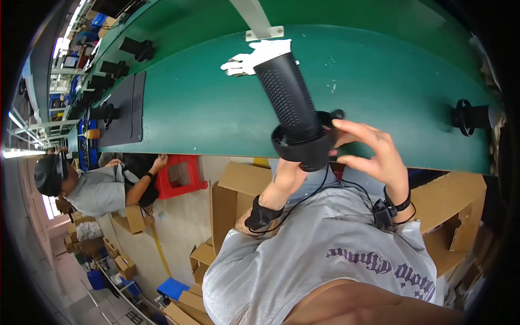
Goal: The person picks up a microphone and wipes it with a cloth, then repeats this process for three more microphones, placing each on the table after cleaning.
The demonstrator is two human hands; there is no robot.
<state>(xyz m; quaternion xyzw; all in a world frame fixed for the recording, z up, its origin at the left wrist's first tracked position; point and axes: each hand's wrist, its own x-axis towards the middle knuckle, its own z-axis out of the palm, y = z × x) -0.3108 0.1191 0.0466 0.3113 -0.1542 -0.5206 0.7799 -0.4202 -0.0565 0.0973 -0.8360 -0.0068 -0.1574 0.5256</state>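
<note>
**Black perforated cylinder with a wide ring base (288,96) held at the long green counter (200,116)**

The counter runs leftward into a crowded workroom, bearing a dark grey rectangular mat (123,116) and a white cloth glove (271,50). On the pale floor stand a red plastic stool (189,186) and open brown cardboard boxes (242,179); a co-worker in a grey shirt and black cap (100,189) is beside the stool.

The left hand (288,176) has its grip clamped on the cylinder's base, fingers mostly hidden. The right hand (379,154) has its grip apart, thumb and forefinger spread; whether it touches I cannot tell. The cylinder partly covers the glove; the counter's far-left end blurs.
</note>
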